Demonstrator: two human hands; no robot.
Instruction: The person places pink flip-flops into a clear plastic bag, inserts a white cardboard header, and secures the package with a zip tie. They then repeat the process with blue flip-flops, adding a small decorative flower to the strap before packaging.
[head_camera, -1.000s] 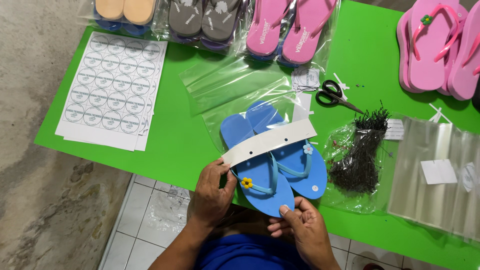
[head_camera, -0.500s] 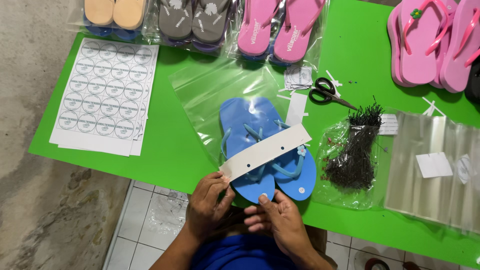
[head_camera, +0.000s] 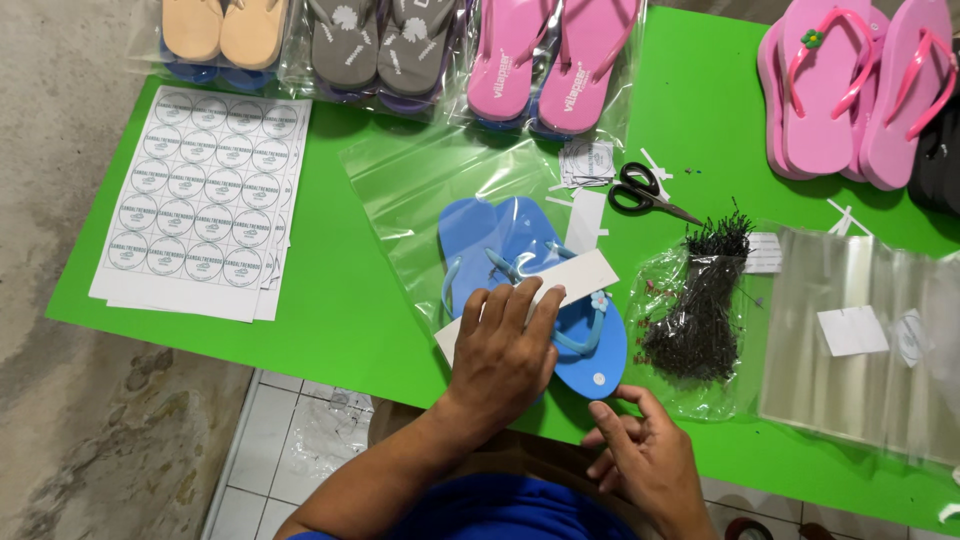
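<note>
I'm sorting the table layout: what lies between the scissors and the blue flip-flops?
In the head view, a white paper strip lies on the clear bag's edge between the scissors and the blue flip-flops; small paper scraps sit nearby.

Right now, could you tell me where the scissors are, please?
In the head view, the black-handled scissors lie on the green table, right of centre, just above the bag of black ties.

The left hand (head_camera: 505, 350) lies flat on the white card band (head_camera: 580, 275) across the blue flip-flops (head_camera: 520, 245), which rest on a clear bag (head_camera: 420, 190). The right hand (head_camera: 645, 460) touches the nearer sole's heel at the green counter (head_camera: 330, 320) edge. Scissors (head_camera: 645, 195) lie beyond the hands.
</note>
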